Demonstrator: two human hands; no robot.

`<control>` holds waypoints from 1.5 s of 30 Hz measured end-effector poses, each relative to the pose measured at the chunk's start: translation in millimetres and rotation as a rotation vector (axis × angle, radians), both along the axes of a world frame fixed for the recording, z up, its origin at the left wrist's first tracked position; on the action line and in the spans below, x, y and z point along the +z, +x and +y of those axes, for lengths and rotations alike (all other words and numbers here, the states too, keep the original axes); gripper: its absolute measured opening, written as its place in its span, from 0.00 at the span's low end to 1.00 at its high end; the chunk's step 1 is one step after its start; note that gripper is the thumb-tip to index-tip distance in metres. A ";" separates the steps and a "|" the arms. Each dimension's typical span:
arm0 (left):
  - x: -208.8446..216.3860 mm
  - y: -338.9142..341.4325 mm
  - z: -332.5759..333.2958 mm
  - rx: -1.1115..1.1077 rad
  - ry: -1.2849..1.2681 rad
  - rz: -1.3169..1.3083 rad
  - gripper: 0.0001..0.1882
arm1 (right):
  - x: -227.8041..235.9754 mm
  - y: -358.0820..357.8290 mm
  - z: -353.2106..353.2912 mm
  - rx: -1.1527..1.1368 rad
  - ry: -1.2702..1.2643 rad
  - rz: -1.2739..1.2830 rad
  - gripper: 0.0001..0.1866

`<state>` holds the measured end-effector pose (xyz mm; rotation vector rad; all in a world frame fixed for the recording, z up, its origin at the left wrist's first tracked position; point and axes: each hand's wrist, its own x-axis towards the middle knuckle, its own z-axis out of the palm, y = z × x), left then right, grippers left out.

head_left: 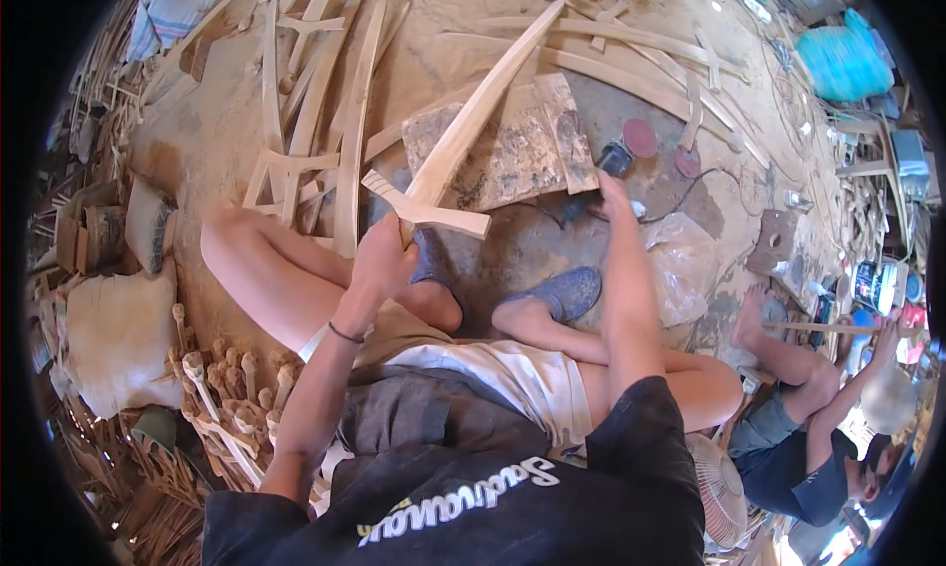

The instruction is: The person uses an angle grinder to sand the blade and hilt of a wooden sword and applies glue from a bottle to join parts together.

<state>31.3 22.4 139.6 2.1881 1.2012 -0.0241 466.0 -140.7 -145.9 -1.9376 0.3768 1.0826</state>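
Wood feels like it'd be light but stiff, my left hand grips near the crosspiece, right hand grips the sander by the right edge of the slab

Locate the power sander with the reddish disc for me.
In the head view, the power sander is right of centre in the upper half, in the right hand, just beyond the right edge of the stained board.

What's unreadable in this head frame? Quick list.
All in the head view:
- Near end of the long wooden piece: covered by the left hand.
- How the right hand meets the dark power tool: hidden by the hand itself.
- Turquoise bundle: blurred.
- Co-worker's hand: too small, near the dark rim.
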 end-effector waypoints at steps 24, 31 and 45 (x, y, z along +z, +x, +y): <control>-27.9 -21.6 57.5 -0.385 -0.259 -0.010 0.20 | 325.9 -103.6 -82.2 -0.181 0.926 -0.228 0.21; -47.5 -24.3 37.1 -0.313 -0.047 0.092 0.21 | 313.2 -126.3 -51.9 -0.061 0.585 -0.555 0.21; -37.3 -11.9 15.7 -0.255 0.078 0.316 0.15 | 331.9 -209.3 -9.1 1.079 0.267 -0.876 0.46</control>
